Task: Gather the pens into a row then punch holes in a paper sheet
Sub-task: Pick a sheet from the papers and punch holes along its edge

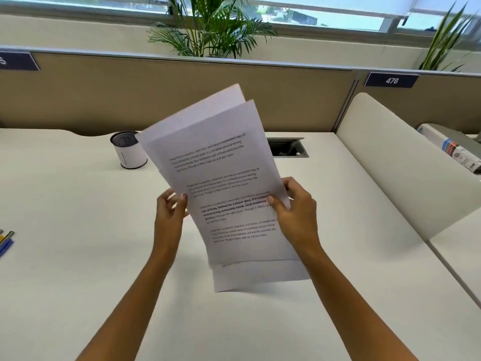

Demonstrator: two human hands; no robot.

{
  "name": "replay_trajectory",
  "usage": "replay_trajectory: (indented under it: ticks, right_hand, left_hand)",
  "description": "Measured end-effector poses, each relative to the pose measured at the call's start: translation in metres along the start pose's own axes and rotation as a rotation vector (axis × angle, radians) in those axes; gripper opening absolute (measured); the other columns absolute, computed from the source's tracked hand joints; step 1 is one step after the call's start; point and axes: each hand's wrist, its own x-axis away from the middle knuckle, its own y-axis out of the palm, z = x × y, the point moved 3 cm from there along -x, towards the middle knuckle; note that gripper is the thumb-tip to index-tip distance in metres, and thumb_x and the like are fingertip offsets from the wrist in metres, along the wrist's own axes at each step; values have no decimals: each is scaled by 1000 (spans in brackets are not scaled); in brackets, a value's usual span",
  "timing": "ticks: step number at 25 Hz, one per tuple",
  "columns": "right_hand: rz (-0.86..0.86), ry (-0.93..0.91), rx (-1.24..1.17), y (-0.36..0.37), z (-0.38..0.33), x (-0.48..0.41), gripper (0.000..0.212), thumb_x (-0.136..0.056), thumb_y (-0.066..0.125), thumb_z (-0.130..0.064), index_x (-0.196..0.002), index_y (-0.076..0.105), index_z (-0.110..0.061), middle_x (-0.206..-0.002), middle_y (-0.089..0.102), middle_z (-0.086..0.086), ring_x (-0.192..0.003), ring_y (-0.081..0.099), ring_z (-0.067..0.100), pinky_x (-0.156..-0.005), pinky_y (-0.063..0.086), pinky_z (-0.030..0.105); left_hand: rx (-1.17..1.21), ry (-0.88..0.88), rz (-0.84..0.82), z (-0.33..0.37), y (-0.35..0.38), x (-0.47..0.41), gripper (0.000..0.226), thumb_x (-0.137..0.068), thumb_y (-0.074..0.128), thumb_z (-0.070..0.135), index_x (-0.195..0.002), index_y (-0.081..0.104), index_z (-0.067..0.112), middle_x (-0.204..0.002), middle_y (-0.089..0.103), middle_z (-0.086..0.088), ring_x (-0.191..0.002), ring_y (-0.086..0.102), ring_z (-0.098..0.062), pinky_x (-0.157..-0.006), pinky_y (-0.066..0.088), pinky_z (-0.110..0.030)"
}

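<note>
Two or three white paper sheets point(221, 162) with printed paragraphs are held up, tilted, above the middle of the desk. My left hand point(170, 212) grips their left edge, thumb on the front. My right hand point(294, 207) grips the right edge, thumb on the printed side. The sheets are fanned apart, one sticking out at the top and one at the bottom. The tips of several pens point(6, 241), blue, yellow and black, lie at the far left edge of the view. No hole punch is in view.
A mesh pen cup point(128, 149) stands at the back left of the white desk point(78, 256). A cable opening point(287, 147) sits behind the sheets. A tan partition point(104, 95) closes the back, a white divider point(385, 162) the right. Plants stand behind the partition.
</note>
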Motion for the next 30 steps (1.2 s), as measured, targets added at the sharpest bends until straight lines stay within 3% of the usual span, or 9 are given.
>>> replay_trajectory:
  ticks: [3,6,10,14,18,23,26,30]
  right_hand:
    - [38,-18,-117,8,-18,-1,15,-90,63,-16,-100,52,-19,-97,62,-9,-78,63,1,-63,50,2]
    - [139,-52,-191,16,-33,-3,13,-91,62,-15,-100,52,-16,-95,64,-5,-81,64,5,-67,52,6]
    - [180,-27,-299,30,-38,-2,13,-93,57,-18,-103,48,-18,-96,62,-14,-86,64,8,-72,54,8]
    - [181,74,-395,48,-21,12,23,-90,60,-23,-108,48,-16,-106,64,0,-93,65,14,-79,58,21]
    - [170,105,-385,58,-10,19,7,-96,52,-15,-101,47,-18,-99,64,-2,-89,67,16,-66,57,16]
    - [222,36,-385,55,-17,18,15,-96,50,-15,-93,47,-29,-92,64,-6,-84,66,11,-67,59,21]
    - [210,59,-389,58,-11,23,10,-96,52,-15,-95,47,-24,-92,63,-3,-82,64,6,-66,56,16]
    - [219,79,-374,64,-7,27,4,-97,49,-12,-98,48,-15,-95,63,1,-85,64,14,-66,57,18]
  left_hand:
    - [-58,180,53,40,-11,-9,30,-89,56,40,-113,45,28,-102,65,13,-87,67,1,-72,58,-18]
    - [-67,372,125,75,-18,-8,21,-91,58,34,-104,45,23,-99,68,13,-85,68,-3,-71,57,-17]
    - [-18,501,168,98,-23,-1,18,-93,56,31,-104,44,24,-94,69,23,-82,69,-2,-64,54,-12]
    - [-112,508,192,85,-30,5,17,-92,56,32,-102,48,21,-83,62,15,-69,60,4,-59,47,-7]
    - [-153,440,163,65,-29,11,12,-93,55,24,-96,49,14,-79,59,13,-66,58,7,-54,44,-4]
    - [-103,435,218,66,-33,13,18,-91,51,37,-93,49,19,-81,61,13,-68,56,-4,-57,49,-11]
    - [-104,403,191,61,-33,17,19,-91,55,34,-95,50,16,-83,61,12,-70,59,2,-58,48,-6]
    - [-121,358,191,49,-34,19,10,-91,57,22,-94,51,15,-85,62,10,-73,60,6,-58,48,-3]
